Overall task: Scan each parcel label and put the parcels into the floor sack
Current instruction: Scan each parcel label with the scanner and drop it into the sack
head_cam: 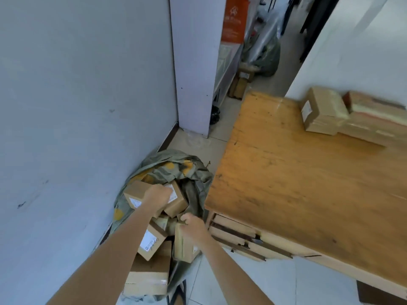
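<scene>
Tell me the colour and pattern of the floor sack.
The sack is grey-green with orange-yellow dots; the head view shows it.

Wooden table bears parcels (two, far corner); floor bears sack.

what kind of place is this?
Probably a small courier or parcel-dispatch room: a green floor sack stuffed with labelled cardboard parcels, more taped boxes on the wooden table, another greenish sack down the corridor.
</scene>
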A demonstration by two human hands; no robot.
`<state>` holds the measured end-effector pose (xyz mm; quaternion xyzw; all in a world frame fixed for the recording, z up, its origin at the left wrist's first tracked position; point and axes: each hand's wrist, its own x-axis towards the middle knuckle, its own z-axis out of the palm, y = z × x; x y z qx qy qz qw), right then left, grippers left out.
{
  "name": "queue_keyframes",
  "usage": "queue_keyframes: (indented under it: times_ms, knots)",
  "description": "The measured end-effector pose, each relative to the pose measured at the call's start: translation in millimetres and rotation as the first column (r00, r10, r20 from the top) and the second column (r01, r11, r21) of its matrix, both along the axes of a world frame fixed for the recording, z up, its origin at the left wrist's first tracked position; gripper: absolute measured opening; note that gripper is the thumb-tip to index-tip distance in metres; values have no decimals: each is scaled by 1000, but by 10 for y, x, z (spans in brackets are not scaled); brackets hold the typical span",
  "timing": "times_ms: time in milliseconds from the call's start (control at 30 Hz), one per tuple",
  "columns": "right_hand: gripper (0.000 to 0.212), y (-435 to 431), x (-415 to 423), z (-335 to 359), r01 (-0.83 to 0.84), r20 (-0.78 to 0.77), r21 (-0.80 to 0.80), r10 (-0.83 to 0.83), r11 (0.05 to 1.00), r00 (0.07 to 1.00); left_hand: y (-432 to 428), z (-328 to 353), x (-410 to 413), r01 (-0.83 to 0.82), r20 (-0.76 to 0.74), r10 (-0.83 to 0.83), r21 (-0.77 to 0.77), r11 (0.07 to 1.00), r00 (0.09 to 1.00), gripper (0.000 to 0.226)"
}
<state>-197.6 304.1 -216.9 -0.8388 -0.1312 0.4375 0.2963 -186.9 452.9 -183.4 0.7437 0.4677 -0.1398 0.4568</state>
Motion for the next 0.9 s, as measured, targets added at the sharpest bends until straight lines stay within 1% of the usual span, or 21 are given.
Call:
queue_keyframes:
  times_ms: [33,100,133,167,233,367,467,533,567,667,767,833,900]
  knots:
    - [37,-16,40,194,-37,27,39,36,999,999,-40,134,3,47,5,-47,48,998,999,35]
    - [27,-97,127,578,-117,99,78,109,990,989,-148,459,10,67,63,-77,141,988,995,36]
    - [26,-172,162,743,-150,145,84,137,985,980,-204,610,5,81,79,-96,179,980,992,35]
    - [28,-253,194,896,-177,180,90,159,980,971,-268,742,-13,107,73,-125,217,970,989,36]
    - [39,-461,264,1141,-203,222,102,176,974,959,-429,969,-42,127,62,-149,270,954,987,36]
    - [41,-983,478,1501,-227,311,102,186,968,932,-893,1379,54,120,103,-157,300,946,982,30]
    - [41,-1470,667,1714,-194,352,80,154,978,923,-1325,1528,247,182,112,-228,320,930,967,31]
    - [41,-1834,830,1807,-138,367,67,104,988,924,-1645,1617,433,259,104,-299,291,921,948,34]
    - [41,-2020,929,1841,-112,372,55,84,992,924,-1809,1651,537,310,94,-347,282,908,933,33]
    - [42,-2541,1268,1902,-40,377,-15,43,999,925,-2282,1728,858,388,76,-425,289,875,902,22]
    - [42,-3036,1617,1945,46,379,-88,-9,995,925,-2725,1753,1211,503,49,-538,293,813,842,19]
    - [39,-3341,1860,1938,100,392,-126,-43,987,919,-2981,1738,1495,556,28,-588,291,779,809,27]
    - [37,-3628,2103,1931,156,401,-161,-79,975,912,-3217,1714,1808,598,15,-632,303,742,775,30]
